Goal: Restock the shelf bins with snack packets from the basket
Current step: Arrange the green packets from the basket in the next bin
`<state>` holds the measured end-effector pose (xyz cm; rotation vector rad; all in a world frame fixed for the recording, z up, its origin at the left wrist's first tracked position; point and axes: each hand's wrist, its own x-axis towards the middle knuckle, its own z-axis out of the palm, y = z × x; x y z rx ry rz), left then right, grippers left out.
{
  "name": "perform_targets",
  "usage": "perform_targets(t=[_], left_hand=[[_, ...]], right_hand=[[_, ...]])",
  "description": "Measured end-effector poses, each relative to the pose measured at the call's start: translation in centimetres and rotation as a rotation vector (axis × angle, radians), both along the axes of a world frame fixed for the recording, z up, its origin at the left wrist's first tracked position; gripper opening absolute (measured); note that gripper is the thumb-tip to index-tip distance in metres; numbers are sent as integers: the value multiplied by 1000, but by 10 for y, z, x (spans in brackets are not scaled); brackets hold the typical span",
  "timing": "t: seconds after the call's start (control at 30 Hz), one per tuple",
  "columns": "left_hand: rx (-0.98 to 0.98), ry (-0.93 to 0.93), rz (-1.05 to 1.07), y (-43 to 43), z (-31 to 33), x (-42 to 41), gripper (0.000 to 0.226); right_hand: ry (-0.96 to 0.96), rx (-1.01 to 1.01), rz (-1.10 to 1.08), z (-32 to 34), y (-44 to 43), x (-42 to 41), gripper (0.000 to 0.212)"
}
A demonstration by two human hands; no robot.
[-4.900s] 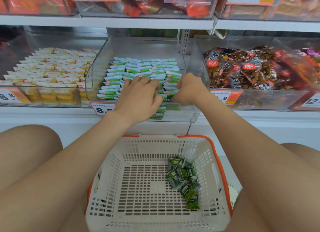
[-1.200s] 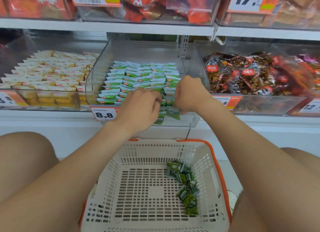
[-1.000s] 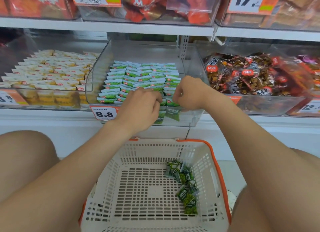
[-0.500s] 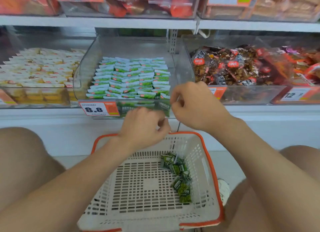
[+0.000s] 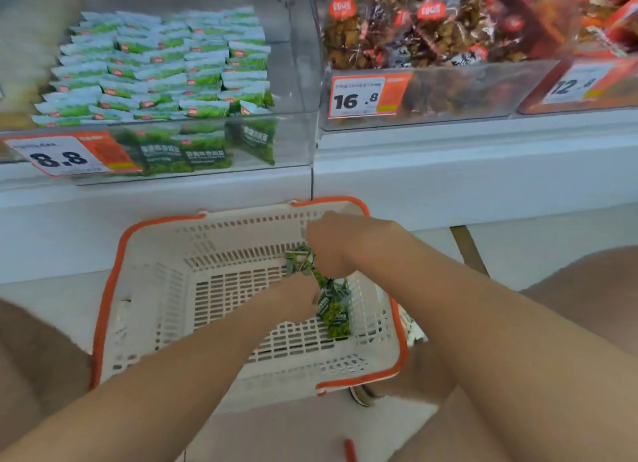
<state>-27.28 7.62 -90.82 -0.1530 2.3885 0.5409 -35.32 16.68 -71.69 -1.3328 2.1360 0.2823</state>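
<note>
The green snack packets (image 5: 333,311) lie in 1 small loose heap on the basket floor, close to its right wall. The far end of the heap is bunched under my right hand (image 5: 345,245), whose fingers are curled down around several packets. My left hand (image 5: 295,297) meets the heap from the left, but blur hides its fingers, so I cannot tell whether it grips anything.

I judge these to be light, thin film pouches: soft, crinkly, and prone to slide over each other. I would gather a bunch across the bodies, or pinch sealed edges, and squeeze lightly.

The white basket (image 5: 107,289) with its orange rim sits on the floor just near the shelf base. Above and farther off, the clear shelf bin (image 5: 300,64) holds neat rows of matching packets, with room along its right side, and an 8.8 price tag (image 5: 69,156) on its front. To the right stands a bin of brown snacks (image 5: 431,30).
</note>
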Motion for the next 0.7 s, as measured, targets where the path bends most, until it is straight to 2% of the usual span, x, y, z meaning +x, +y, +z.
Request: perform_targets(t=[0.1,0.2,0.27,0.3,0.33,0.5,0.6,0.7], left_hand=[[10,-133,103,19,-46,-7,27],[48,-123,181,33,-71,-11,8],[28,-147,211,38,-86,-13,58],[22,-161,239,40,-91,-12,72],[14,-153,263,42,-96,-11,76],[-103,5,360,47,-114,-7,56],[-105,-37,379,49,-116,-7,62],[-117,-45,358,48,-115,-8,45]], right_hand=[[-28,-22,-22,-16,-3,-10,9],[-42,9,-39,-36,-5,-20,33],[-36,23,-46,-47,-7,-26,32],[-30,28,-52,-52,-8,-29,31],[-28,27,-52,-56,-9,-32,32],[-60,22,-97,-67,-16,-43,31],[-59,33,-138,-72,-18,-47,32],[-58,52,-143,-70,-19,-47,34]])
